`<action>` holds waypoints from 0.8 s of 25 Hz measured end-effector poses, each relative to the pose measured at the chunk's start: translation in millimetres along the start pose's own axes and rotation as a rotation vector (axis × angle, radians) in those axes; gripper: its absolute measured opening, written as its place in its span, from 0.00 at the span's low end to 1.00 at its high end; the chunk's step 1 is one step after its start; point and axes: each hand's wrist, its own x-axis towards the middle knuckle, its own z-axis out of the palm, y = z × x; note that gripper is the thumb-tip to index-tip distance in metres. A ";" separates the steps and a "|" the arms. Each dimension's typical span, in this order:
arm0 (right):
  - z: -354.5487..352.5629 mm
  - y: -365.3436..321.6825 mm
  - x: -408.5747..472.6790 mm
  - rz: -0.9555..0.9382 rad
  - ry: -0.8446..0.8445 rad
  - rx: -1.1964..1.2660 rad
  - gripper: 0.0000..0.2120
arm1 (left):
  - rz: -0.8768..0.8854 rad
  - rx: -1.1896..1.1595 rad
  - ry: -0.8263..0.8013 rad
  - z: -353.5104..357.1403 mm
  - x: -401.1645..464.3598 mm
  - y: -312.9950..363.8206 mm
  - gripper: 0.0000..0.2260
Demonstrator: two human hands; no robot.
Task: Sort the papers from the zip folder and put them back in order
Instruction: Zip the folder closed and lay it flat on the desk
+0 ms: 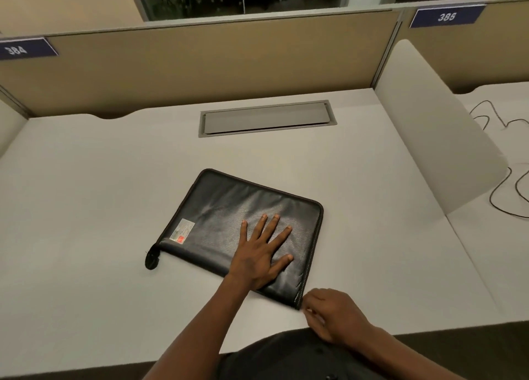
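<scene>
Black zip folder [243, 216] with red-and-white label [182, 230] on pale grey desk [86, 193].

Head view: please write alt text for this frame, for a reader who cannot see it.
A closed black zip folder lies on a pale desk, the left hand flat on its cover with fingers spread. The right hand, fingers curled, is at the folder's near right corner, seemingly pinching the zipper there. A grey cable hatch sits behind.
</scene>
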 end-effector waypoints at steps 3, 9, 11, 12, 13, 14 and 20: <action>-28.7 -2.6 23.5 0.173 -0.017 0.076 0.15 | -0.005 -0.203 0.147 -4.7 -4.6 -1.6 0.24; -70.4 26.1 122.5 0.486 0.314 0.210 0.17 | -0.871 -0.681 0.707 -13.1 -61.4 -5.1 0.19; -69.1 46.1 150.6 0.570 0.145 0.142 0.28 | -1.219 -0.928 0.588 -20.0 -78.4 -7.6 0.27; -70.3 52.4 163.4 0.608 0.049 0.121 0.33 | -1.293 -1.037 0.550 -23.4 -83.9 -11.1 0.29; -71.7 57.6 175.3 0.634 -0.031 0.103 0.38 | -1.310 -1.120 0.547 -27.5 -87.8 -14.1 0.29; -72.1 62.6 186.4 0.641 -0.089 0.083 0.40 | -1.307 -1.196 0.563 -32.7 -89.6 -15.3 0.29; -66.7 64.7 222.5 0.645 -0.192 -0.106 0.33 | -1.349 -1.487 0.644 -44.4 -78.6 -22.4 0.33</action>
